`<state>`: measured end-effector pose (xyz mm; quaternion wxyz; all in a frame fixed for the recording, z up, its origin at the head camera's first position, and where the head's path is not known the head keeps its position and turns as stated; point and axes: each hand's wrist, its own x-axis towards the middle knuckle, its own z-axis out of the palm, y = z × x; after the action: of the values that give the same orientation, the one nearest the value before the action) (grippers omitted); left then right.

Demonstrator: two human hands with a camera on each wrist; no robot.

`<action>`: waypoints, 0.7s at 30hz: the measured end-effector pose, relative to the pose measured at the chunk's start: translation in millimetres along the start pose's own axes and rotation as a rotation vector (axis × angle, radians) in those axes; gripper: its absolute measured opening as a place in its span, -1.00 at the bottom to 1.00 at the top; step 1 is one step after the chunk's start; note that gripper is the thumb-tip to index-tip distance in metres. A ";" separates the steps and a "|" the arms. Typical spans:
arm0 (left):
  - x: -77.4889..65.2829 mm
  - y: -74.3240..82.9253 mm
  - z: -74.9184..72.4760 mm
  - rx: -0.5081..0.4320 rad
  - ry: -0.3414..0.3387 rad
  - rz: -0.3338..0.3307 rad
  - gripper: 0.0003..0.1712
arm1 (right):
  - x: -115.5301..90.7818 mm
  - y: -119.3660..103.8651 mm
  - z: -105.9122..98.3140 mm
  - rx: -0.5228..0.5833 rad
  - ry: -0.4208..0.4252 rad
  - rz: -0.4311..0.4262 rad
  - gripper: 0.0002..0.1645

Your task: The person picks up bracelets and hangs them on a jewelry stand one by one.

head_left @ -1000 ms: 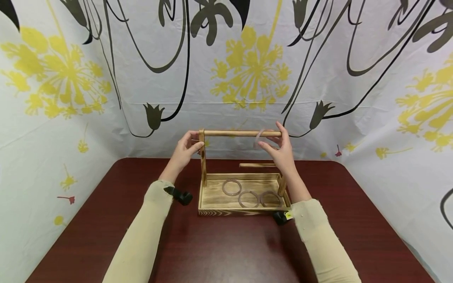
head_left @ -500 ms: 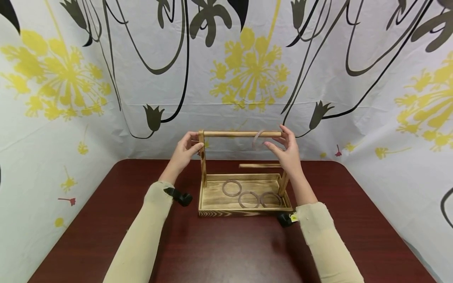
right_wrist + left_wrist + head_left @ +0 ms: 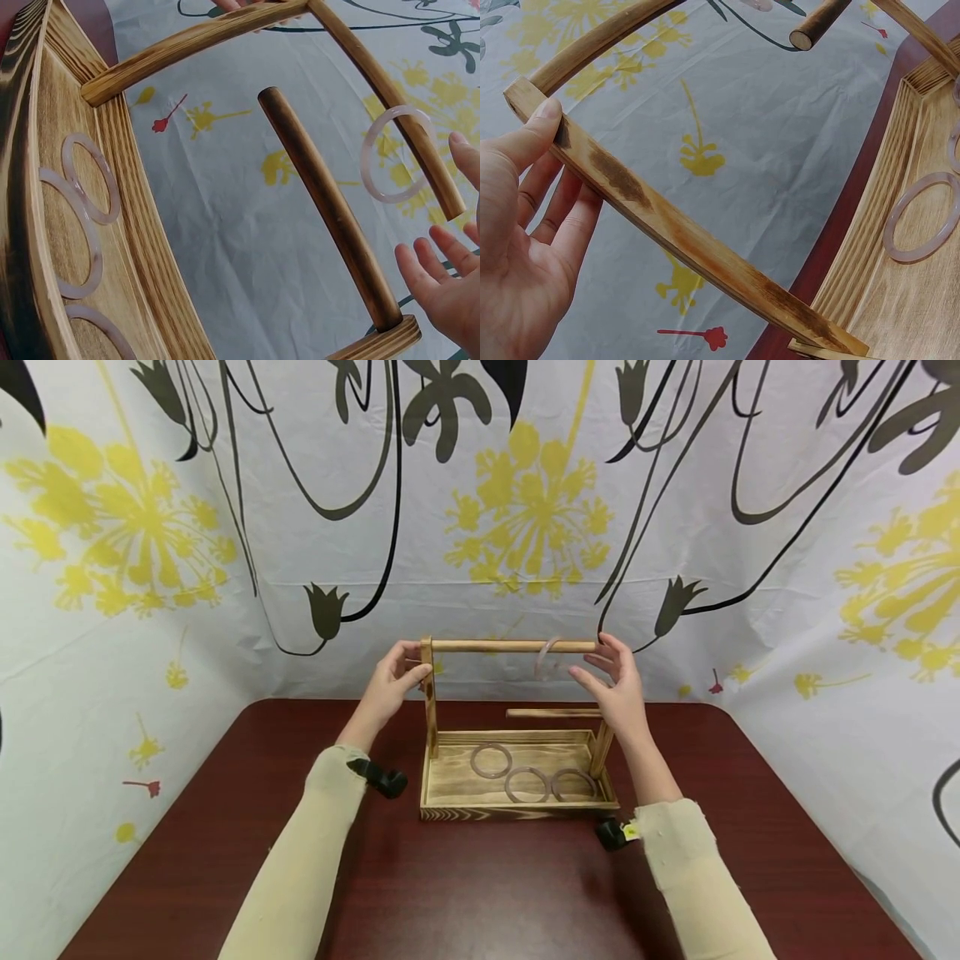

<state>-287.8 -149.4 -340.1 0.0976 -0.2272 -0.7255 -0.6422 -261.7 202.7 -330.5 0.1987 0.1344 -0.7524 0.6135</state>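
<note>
My left hand (image 3: 392, 681) grips the top of the left post (image 3: 622, 184) of a wooden jewellery stand, thumb in front and fingers behind. A pale, translucent bangle (image 3: 366, 161) hangs round the stand's top rod (image 3: 487, 646), near its free right end. Just right of that end is my right hand (image 3: 618, 689), its fingers spread and relaxed, apart from the bangle and holding nothing. Three more bangles (image 3: 911, 257) lie in the stand's shallow tray (image 3: 450, 789).
A shorter, lower rod (image 3: 322, 195) reaches left from the right post (image 3: 600, 752) and carries nothing. The stand rests on a dark red table (image 3: 480, 877). Behind it hangs a white cloth (image 3: 262, 552) printed with flowers.
My right hand has let go of the bangle and moved right and slightly down, off the rod's end. The bangle stays hanging on the rod. My left hand keeps its grip.
</note>
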 end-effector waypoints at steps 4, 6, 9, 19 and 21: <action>-0.1 -0.9 -0.5 0.009 -0.001 0.005 -0.61 | -2.9 0.6 -0.6 -0.004 0.005 0.002 -0.11; 0.2 -1.3 -0.4 0.006 -0.001 0.006 -0.62 | -4.3 1.0 -0.6 -0.005 0.008 -0.005 -0.13; 0.7 -1.3 -0.1 -0.010 0.001 0.006 -0.63 | -5.9 1.9 -1.1 -0.007 0.010 -0.015 -0.16; 0.6 -0.6 0.0 0.000 0.005 -0.001 -0.62 | -12.5 -0.3 -3.8 -0.006 -0.013 -0.040 -0.19; 0.7 -0.9 -0.1 -0.001 0.007 -0.006 -0.62 | -14.0 0.2 -4.0 0.000 -0.017 -0.048 -0.20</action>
<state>-288.9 -149.4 -340.6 0.0978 -0.2228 -0.7255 -0.6438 -248.8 206.0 -336.6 0.2067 0.1576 -0.7506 0.6075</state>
